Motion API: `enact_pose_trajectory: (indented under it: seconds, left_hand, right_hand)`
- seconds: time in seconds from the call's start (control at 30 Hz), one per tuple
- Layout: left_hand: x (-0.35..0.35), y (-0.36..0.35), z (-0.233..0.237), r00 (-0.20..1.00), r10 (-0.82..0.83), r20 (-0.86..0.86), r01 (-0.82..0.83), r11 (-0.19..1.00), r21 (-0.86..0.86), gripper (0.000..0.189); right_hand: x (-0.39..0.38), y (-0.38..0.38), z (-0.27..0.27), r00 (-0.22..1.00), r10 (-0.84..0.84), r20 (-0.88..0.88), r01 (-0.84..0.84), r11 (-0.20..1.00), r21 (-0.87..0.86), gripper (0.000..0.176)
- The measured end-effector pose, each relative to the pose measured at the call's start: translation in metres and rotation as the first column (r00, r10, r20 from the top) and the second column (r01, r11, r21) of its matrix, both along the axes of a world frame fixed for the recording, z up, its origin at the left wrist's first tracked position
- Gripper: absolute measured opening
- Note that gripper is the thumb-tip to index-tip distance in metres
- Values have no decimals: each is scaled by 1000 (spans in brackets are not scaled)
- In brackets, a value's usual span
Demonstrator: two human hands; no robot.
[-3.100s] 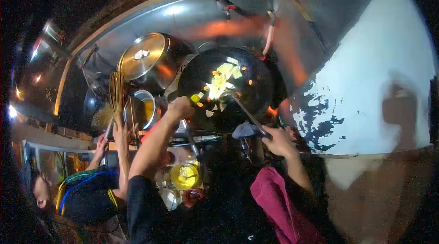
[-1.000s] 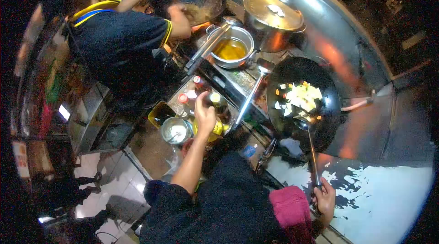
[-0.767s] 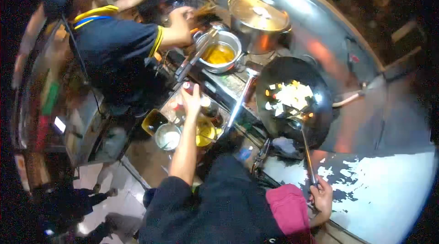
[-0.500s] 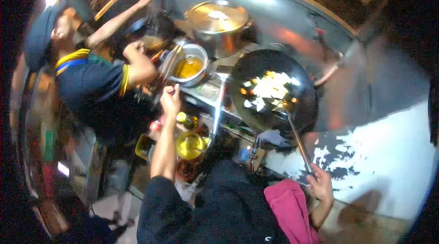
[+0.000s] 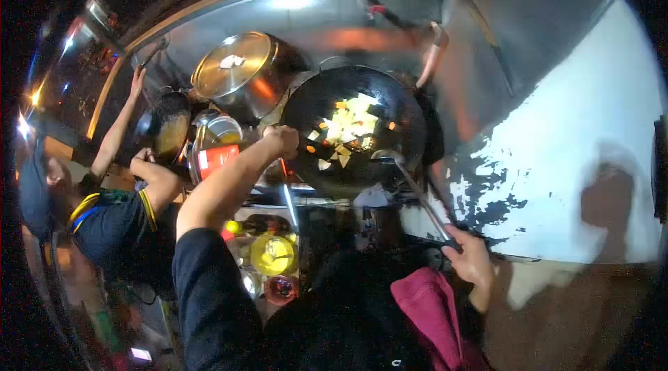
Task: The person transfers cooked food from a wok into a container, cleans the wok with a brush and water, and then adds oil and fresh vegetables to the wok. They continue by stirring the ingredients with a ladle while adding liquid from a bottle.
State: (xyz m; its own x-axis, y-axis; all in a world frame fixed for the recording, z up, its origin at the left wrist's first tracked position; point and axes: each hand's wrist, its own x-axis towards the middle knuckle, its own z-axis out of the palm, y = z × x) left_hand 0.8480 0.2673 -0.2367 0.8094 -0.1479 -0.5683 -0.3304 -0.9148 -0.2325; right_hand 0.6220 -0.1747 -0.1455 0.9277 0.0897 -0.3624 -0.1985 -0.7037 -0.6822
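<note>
A large black wok (image 5: pixel 296 152) holds pale chopped pieces of food (image 5: pixel 351 120) with a few orange bits. My right hand (image 5: pixel 472 259) is closed around the handle of a metal ladle (image 5: pixel 417 193), whose head rests inside the wok near its front right. My left hand (image 5: pixel 282 141) is at the wok's left edge, its fingers curled closed; what they hold, if anything, is hidden. Beneath my left forearm, a red container (image 5: pixel 217 160) is partly covered.
Left of the wok stands a tall lidded pot (image 5: pixel 233 68), with a smaller pot (image 5: pixel 223 127) nearer. Below my left arm are a yellow container (image 5: pixel 273 254) and a red bowl (image 5: pixel 281 289). A co-worker (image 5: pixel 115 232) works at far left. A pink cloth (image 5: pixel 426 301) hangs at my front.
My left hand has moved from near the small pot to the wok's left edge. The view has turned right. The ladle stays in my right hand, its head in the wok.
</note>
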Motion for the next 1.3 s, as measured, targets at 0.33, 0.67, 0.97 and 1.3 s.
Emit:
enact_pose_trajectory:
  seconds: [0.33, 0.67, 0.97, 1.3]
  left_hand:
    - [120, -52, 54, 999, 28, 42, -41, 939, 343, 33]
    - [133, -148, 104, 984, -130, 121, 162, 933, -320, 31]
    - [120, -70, 38, 967, -198, 162, 178, 976, 129, 29]
    - [-30, 50, 107, 734, 552, 396, -198, 732, -652, 31]
  right_hand:
    - [-27, 3, 2, 999, 13, 40, -18, 993, 113, 44]
    - [-27, 0, -3, 998, 63, -30, -61, 997, 45, 40]
    - [-24, 6, -9, 990, 84, 110, -88, 996, 26, 45]
    - [-3, 4, -17, 978, 11, -207, 39, 970, 238, 47]
